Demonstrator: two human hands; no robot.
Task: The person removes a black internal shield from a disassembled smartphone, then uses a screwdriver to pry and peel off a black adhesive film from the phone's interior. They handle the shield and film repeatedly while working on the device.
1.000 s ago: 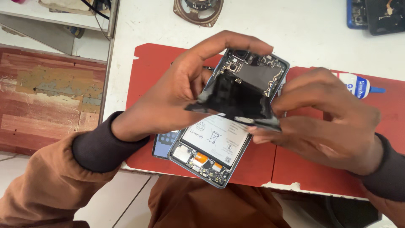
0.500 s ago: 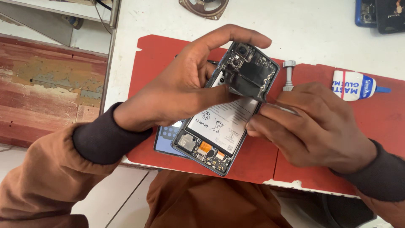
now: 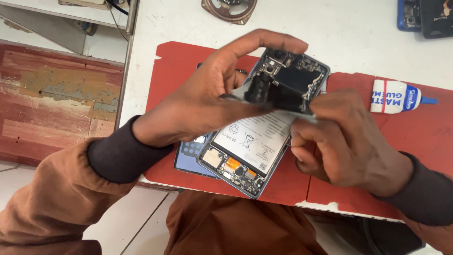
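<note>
An opened smartphone [image 3: 250, 141] with its white battery and circuit board exposed lies tilted over a red mat [image 3: 179, 66]. My left hand [image 3: 212, 99] grips the phone's upper left side, index finger arched over the camera end. My right hand [image 3: 344, 137] pinches a black inner cover plate [image 3: 273, 94] that is lifted off the phone's upper half. A blue back cover [image 3: 188, 156] lies under the phone at its lower left.
A white glue tube [image 3: 396, 97] lies on the mat to the right. A round speaker part [image 3: 230, 9] sits at the top of the white table [image 3: 339, 33]. Dark phone parts [image 3: 424, 16] rest at the top right corner. The table edge runs near my lap.
The black cover plate, flat on the phone half a second ago, is lifted again. My right hand has shifted slightly right and its grip changed.
</note>
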